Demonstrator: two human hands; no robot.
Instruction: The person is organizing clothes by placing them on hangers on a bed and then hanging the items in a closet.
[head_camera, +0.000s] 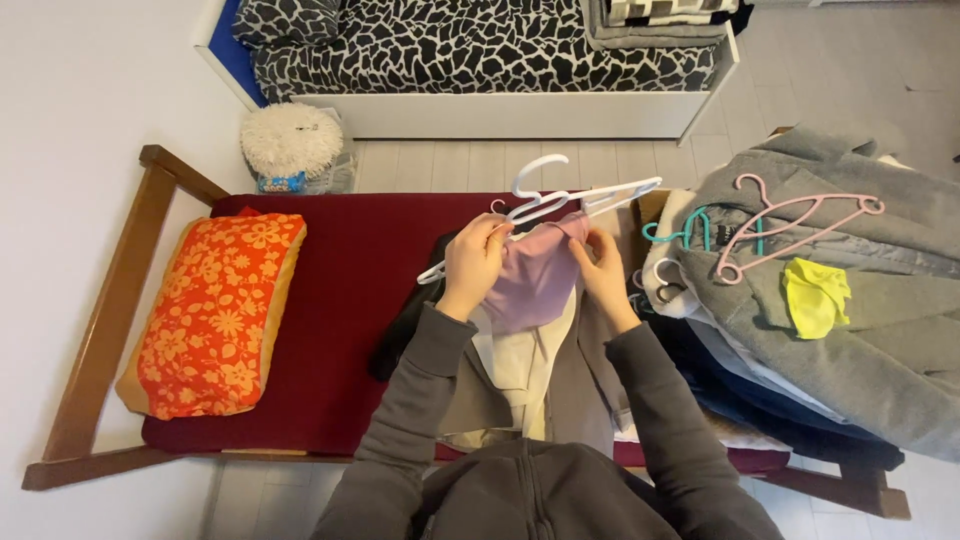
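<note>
A soft lilac knit garment (535, 280) is held up against a thin white plastic hanger (560, 200) above a dark red padded bench with a wooden frame (330, 300), seen from a head-worn camera. The left hand (472, 262) is closed on the garment's upper edge together with the hanger's left arm, while the fingers of the right hand (603, 268) are pinched on the fabric at the opposite shoulder, just below the hanger's right arm. The cloth hangs limp and folds between the two grips, and is judged light, pliable and liable to slide off the smooth plastic; the shoulder seams are judged the surest places to take hold. The hanger looks stiff but slender, and is best gripped near its hook. An orange flower-patterned cushion (215, 315) lies at the bench's left end; a grey wool coat (850, 300) with a pink plastic hanger (790, 225) on it is heaped to the right.
</note>
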